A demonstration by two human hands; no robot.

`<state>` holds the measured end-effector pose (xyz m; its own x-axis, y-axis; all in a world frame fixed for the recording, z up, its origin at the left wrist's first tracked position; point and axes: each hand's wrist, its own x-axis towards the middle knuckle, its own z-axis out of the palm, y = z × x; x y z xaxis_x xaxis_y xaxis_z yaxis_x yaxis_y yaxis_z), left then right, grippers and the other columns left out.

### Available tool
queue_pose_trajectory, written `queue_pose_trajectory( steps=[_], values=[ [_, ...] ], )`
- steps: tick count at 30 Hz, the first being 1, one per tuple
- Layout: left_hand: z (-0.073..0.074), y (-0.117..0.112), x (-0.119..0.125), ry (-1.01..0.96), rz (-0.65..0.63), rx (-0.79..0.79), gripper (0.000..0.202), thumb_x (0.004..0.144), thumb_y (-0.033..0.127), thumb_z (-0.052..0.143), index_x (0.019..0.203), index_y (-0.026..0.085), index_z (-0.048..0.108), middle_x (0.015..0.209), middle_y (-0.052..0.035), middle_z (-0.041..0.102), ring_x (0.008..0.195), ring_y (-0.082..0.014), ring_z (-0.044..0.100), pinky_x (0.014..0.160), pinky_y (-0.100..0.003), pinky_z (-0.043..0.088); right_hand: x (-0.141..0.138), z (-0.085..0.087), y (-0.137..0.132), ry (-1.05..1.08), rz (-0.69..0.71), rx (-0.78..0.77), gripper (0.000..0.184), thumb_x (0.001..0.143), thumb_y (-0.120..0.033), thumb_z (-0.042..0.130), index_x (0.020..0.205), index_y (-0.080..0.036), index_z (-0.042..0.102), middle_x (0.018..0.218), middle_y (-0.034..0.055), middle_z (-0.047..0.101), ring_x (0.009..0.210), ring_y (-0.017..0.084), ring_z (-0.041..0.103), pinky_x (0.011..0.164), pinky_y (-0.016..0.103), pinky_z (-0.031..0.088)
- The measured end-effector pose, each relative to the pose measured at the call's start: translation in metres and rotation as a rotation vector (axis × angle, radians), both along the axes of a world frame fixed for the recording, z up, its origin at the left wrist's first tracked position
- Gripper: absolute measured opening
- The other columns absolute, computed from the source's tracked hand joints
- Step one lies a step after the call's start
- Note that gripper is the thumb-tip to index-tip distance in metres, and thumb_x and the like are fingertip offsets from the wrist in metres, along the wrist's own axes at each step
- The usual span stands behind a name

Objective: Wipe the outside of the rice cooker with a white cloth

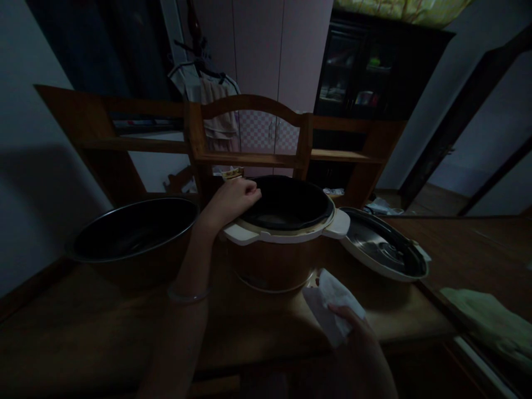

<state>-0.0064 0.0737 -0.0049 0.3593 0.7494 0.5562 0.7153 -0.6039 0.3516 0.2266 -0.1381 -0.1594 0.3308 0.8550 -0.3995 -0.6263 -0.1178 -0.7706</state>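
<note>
An open rice cooker (277,257) with a dark inner pot and a cream rim stands on the wooden table (103,327). My left hand (231,200) rests on its left rim, fingers curled over the edge. My right hand (353,327) is low at the front right and grips a crumpled white cloth (330,305) held against the cooker's lower right side. A thin bangle (188,295) circles my left wrist.
A large dark metal bowl (133,233) sits left of the cooker. The cooker's lid (384,249) lies inside up on the right. A wooden chair back (249,133) stands behind. A pale green cloth (486,318) lies at the far right.
</note>
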Motion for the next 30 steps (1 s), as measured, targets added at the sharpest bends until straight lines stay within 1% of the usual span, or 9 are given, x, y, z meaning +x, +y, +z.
queue_pose_trajectory(
  steps=[3, 5, 8, 11, 14, 19, 22, 26, 30],
  values=[
    [0.001, -0.003, 0.001, -0.001, 0.005, -0.002, 0.037, 0.089, 0.024, 0.054, 0.055, 0.02, 0.038, 0.054, 0.0035, 0.038, 0.054, -0.0122, 0.04, 0.059, -0.034, 0.023, 0.002, -0.002, -0.002, -0.007, -0.014, -0.032, 0.026, 0.064, -0.035, 0.083, 0.088, -0.025, 0.078, 0.09, 0.0042, 0.08, 0.101, 0.034, 0.074, 0.093, 0.047, 0.059],
    [0.002, -0.004, 0.001, -0.001, 0.015, -0.007, 0.037, 0.088, 0.023, 0.054, 0.055, 0.02, 0.037, 0.054, 0.0037, 0.037, 0.054, -0.0121, 0.041, 0.06, -0.034, 0.023, 0.003, -0.001, -0.002, -0.011, 0.001, -0.042, 0.029, 0.061, -0.031, 0.085, 0.089, -0.024, 0.078, 0.085, 0.0047, 0.08, 0.097, 0.035, 0.075, 0.09, 0.047, 0.059],
    [0.002, -0.003, 0.001, 0.008, 0.018, -0.006, 0.037, 0.089, 0.024, 0.055, 0.056, 0.02, 0.038, 0.054, 0.0036, 0.039, 0.054, -0.0121, 0.041, 0.06, -0.033, 0.024, 0.0, 0.002, -0.001, -0.012, 0.003, -0.007, 0.045, 0.06, -0.025, 0.085, 0.104, -0.021, 0.078, 0.095, 0.0063, 0.081, 0.098, 0.034, 0.076, 0.091, 0.045, 0.059],
    [0.001, -0.001, 0.0, 0.01, 0.012, 0.0, 0.037, 0.089, 0.026, 0.054, 0.056, 0.02, 0.039, 0.054, 0.0033, 0.04, 0.055, -0.0124, 0.042, 0.06, -0.033, 0.024, -0.003, 0.004, -0.001, 0.028, 0.005, 0.032, 0.06, 0.065, -0.025, 0.082, 0.124, -0.022, 0.072, 0.109, 0.007, 0.08, 0.105, 0.033, 0.075, 0.097, 0.045, 0.056],
    [0.001, -0.001, 0.0, 0.007, 0.003, -0.001, 0.037, 0.089, 0.027, 0.054, 0.056, 0.02, 0.038, 0.054, 0.0035, 0.039, 0.055, -0.0122, 0.041, 0.059, -0.033, 0.024, -0.004, 0.003, 0.0, 0.043, 0.012, 0.03, 0.064, 0.066, -0.024, 0.082, 0.129, -0.022, 0.07, 0.108, 0.0066, 0.08, 0.106, 0.032, 0.075, 0.1, 0.045, 0.055],
    [0.001, -0.002, 0.0, -0.003, 0.001, -0.003, 0.038, 0.088, 0.026, 0.054, 0.055, 0.021, 0.037, 0.052, 0.0038, 0.037, 0.054, -0.0119, 0.039, 0.059, -0.034, 0.023, -0.001, -0.004, 0.002, 0.007, -0.003, 0.071, 0.053, 0.064, -0.02, 0.082, 0.116, -0.02, 0.075, 0.104, 0.0063, 0.08, 0.1, 0.029, 0.076, 0.097, 0.042, 0.056],
    [0.001, -0.001, 0.0, 0.003, 0.004, -0.004, 0.037, 0.088, 0.027, 0.054, 0.056, 0.021, 0.038, 0.053, 0.0037, 0.038, 0.054, -0.0123, 0.039, 0.059, -0.034, 0.023, 0.0, -0.004, 0.002, 0.025, 0.001, 0.076, 0.046, 0.064, -0.019, 0.081, 0.11, -0.019, 0.077, 0.103, 0.0063, 0.08, 0.096, 0.027, 0.076, 0.095, 0.038, 0.057],
    [0.001, -0.001, 0.0, 0.004, 0.012, -0.012, 0.037, 0.088, 0.026, 0.054, 0.055, 0.021, 0.038, 0.053, 0.0035, 0.039, 0.054, -0.0127, 0.04, 0.06, -0.034, 0.024, -0.002, 0.004, 0.002, 0.115, 0.021, 0.056, 0.037, 0.062, -0.025, 0.082, 0.098, -0.017, 0.079, 0.096, 0.0078, 0.081, 0.089, 0.027, 0.076, 0.092, 0.042, 0.058],
    [0.002, -0.002, 0.001, 0.002, 0.007, -0.008, 0.037, 0.088, 0.026, 0.054, 0.056, 0.021, 0.038, 0.053, 0.0035, 0.039, 0.055, -0.0127, 0.04, 0.06, -0.034, 0.024, -0.003, 0.014, 0.005, 0.107, -0.04, 0.045, 0.029, 0.063, -0.034, 0.083, 0.088, -0.019, 0.079, 0.09, 0.0069, 0.08, 0.089, 0.029, 0.075, 0.093, 0.047, 0.058]
  ],
)
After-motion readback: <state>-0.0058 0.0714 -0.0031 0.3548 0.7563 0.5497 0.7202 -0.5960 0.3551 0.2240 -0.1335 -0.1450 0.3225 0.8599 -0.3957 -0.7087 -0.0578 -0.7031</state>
